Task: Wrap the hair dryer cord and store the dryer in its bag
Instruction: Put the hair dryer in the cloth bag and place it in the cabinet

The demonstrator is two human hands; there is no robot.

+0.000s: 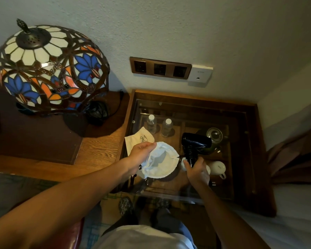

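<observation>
A black hair dryer [196,142] is held upright over the glass-topped side table [192,99], its barrel pointing right and its cord wound round the handle. My right hand [197,170] grips the bottom of that handle. The plug [213,183] hangs just right of my wrist. A white drawstring bag [160,160] is held with its mouth wide and facing up, directly left of the dryer. My left hand [140,153] pinches the bag's rim at its upper left, and a black drawstring shows at the rim.
Under the glass lie two water bottles [159,125], a kettle [214,135] and a white cup [218,168]. A stained-glass lamp [52,69] stands on the wooden desk [101,148] at the left. Wall sockets [160,68] sit above the table; bedding lies at the right.
</observation>
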